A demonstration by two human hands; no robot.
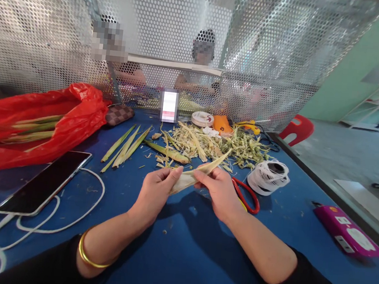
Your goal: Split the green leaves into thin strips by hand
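Observation:
Both my hands grip one pale, leafy shoot [195,173] above the blue table [178,249]. My left hand [155,193] pinches its thick lower end, fingers closed. My right hand [218,191] is closed around its middle, and the pointed tip sticks up to the right. Just beyond lies a heap of stripped green husks [216,145]. A few unpeeled shoots [126,146] lie to the left of the heap.
A red plastic bag [35,128] holding more shoots lies at the left. A phone [44,183] with a white cable [76,220] sits near it. Red-handled scissors [246,195], a white twine roll [269,176] and a pink box [347,231] are at the right. Two people sit behind the perforated screen [269,55].

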